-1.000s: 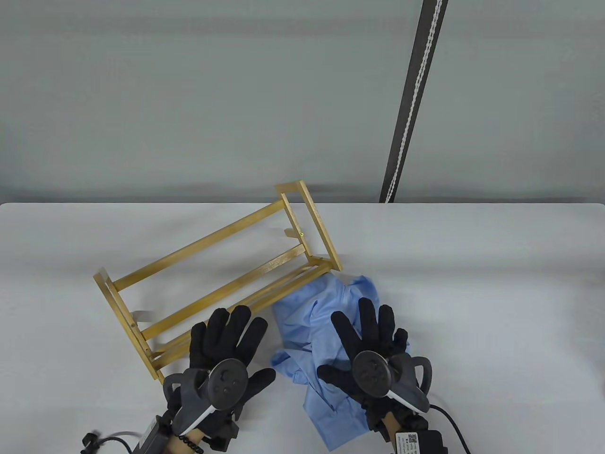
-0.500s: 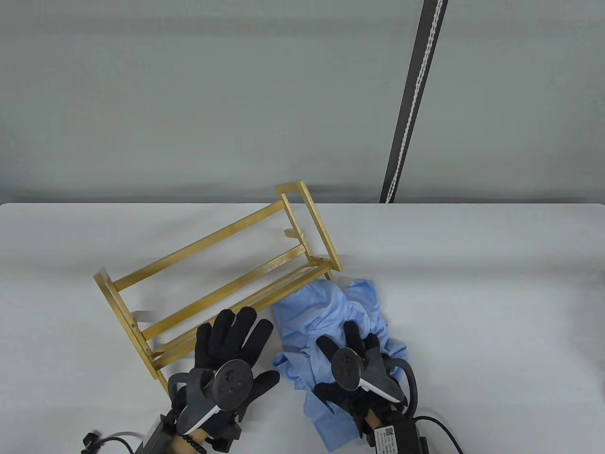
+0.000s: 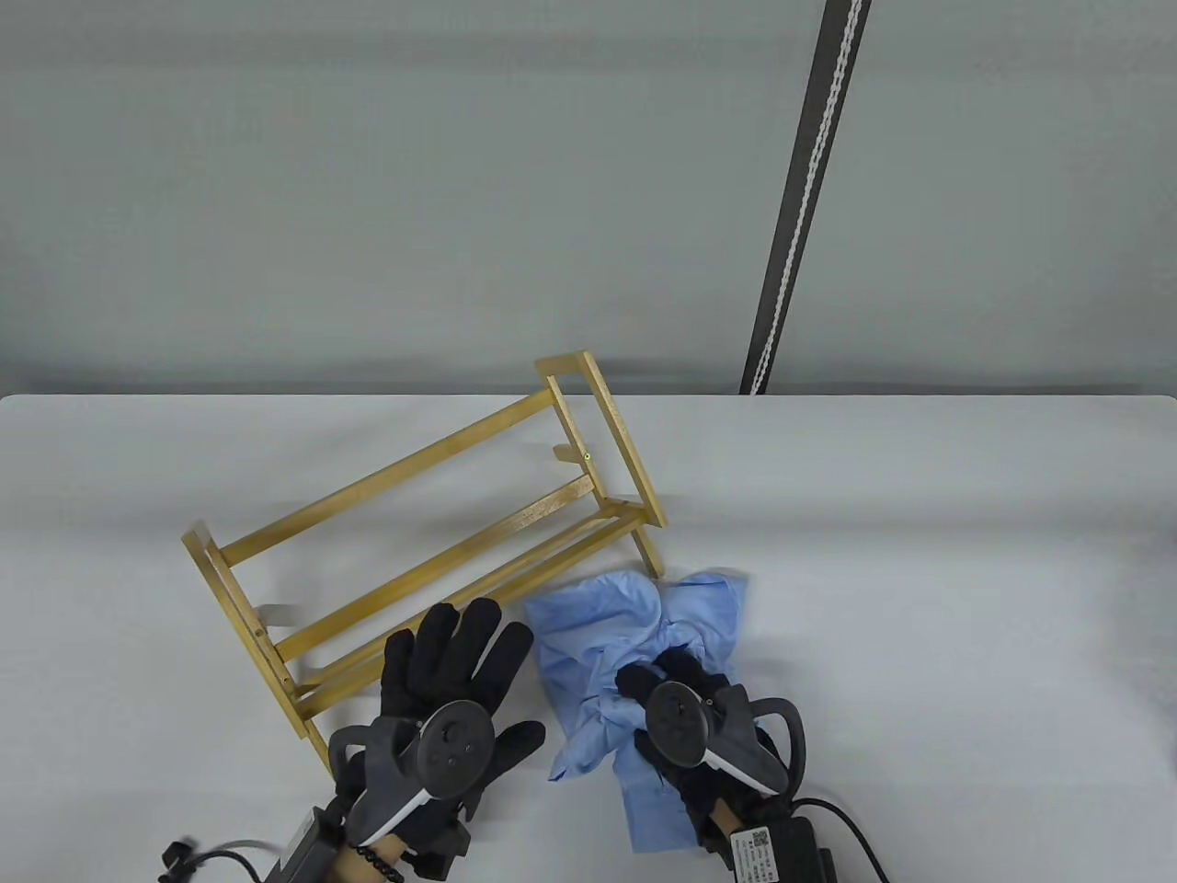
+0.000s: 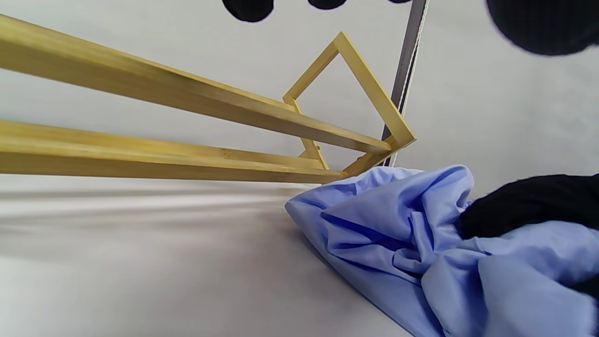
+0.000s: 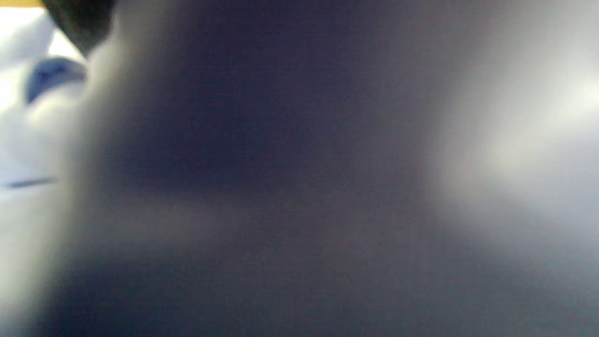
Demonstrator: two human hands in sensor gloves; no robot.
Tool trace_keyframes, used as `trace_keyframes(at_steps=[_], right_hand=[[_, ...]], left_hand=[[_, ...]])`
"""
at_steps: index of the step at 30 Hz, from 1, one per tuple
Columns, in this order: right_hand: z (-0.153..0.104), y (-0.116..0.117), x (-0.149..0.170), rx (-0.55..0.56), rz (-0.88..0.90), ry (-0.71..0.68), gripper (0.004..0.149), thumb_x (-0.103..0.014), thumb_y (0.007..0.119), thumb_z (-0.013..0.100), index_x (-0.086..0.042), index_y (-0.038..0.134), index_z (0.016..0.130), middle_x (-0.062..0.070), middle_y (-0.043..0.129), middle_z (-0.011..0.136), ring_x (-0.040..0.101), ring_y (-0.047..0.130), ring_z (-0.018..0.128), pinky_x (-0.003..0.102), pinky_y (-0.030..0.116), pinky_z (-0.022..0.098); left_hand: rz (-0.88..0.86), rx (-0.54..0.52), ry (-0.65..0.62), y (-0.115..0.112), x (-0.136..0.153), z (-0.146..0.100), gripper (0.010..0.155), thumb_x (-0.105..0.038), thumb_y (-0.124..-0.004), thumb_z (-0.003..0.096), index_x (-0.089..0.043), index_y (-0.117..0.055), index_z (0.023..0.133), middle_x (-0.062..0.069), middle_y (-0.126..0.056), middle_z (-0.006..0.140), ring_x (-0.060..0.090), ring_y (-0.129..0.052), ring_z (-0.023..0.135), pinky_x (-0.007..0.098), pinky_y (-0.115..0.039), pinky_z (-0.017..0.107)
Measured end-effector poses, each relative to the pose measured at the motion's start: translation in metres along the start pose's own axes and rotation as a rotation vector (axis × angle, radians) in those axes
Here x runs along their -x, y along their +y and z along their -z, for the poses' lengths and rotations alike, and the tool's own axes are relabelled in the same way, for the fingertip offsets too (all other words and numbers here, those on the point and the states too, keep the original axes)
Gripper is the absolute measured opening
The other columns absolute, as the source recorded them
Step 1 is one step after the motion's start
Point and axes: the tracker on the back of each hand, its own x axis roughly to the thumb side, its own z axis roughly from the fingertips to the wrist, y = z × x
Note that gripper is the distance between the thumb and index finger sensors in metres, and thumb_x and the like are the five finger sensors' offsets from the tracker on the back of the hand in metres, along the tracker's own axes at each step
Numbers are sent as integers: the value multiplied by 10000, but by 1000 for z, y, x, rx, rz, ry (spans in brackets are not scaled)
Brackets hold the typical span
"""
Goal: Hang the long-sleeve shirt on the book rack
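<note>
Right hand point(image 3: 685, 713) has curled into the blue shirt point(image 3: 634, 625) — a second ago its fingers lay spread flat on the cloth, now they're bunched in and gripping a fold. The shirt has been dragged toward the person; it has pulled off the book rack point(image 3: 432, 543) foot it was touching and lies crumpled on the worktop point(image 3: 919, 552) just beside the rack's near right end. Left hand point(image 3: 451, 685) has barely moved — fingers spread, holding nothing, over the rack's lower rails. Right wrist view is a blur. Grasp looks made; lifting and draping not yet done.
</note>
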Motion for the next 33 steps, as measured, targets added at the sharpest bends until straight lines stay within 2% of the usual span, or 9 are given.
trace_keyframes(at_steps=[5, 13, 19, 24, 33], right_hand=[[-3, -12, 5, 38, 46, -14, 607, -398, 974, 392, -453, 669, 914, 98, 759, 995, 338, 1011, 659, 358, 929, 329], [-15, -54, 14, 205, 146, -3, 611, -407, 973, 392, -445, 668, 919, 101, 758, 994, 332, 1015, 657, 352, 933, 324], [-26, -76, 17, 303, 184, -20, 609, -410, 973, 392, -446, 668, 919, 103, 756, 998, 333, 1013, 659, 352, 932, 326], [-29, -83, 13, 332, 188, -47, 610, -411, 973, 392, -446, 668, 919, 100, 755, 1000, 333, 1012, 662, 353, 931, 329], [-40, -94, -15, 370, 213, -151, 613, -413, 971, 393, -448, 663, 922, 98, 750, 1005, 332, 1010, 669, 354, 931, 336]], left_hand=[[-3, -5, 1, 1, 1, -1, 926, -803, -681, 237, -614, -302, 1061, -206, -297, 1298, 292, -457, 1224, 605, -431, 874], [-15, -33, -5, 7, 2, -5, 922, -803, -681, 236, -616, -310, 1059, -205, -305, 1298, 294, -466, 1221, 604, -437, 873], [-23, -48, -6, 10, 3, -7, 919, -804, -681, 237, -622, -310, 1058, -200, -307, 1299, 294, -467, 1221, 603, -438, 872], [-23, -68, -36, 14, -1, -10, 932, -810, -677, 235, -618, -291, 1060, -198, -306, 1299, 294, -469, 1220, 604, -444, 870], [-13, -99, -120, 18, -16, -17, 971, -823, -677, 223, -603, -251, 1067, -196, -309, 1299, 299, -479, 1217, 607, -461, 866]])
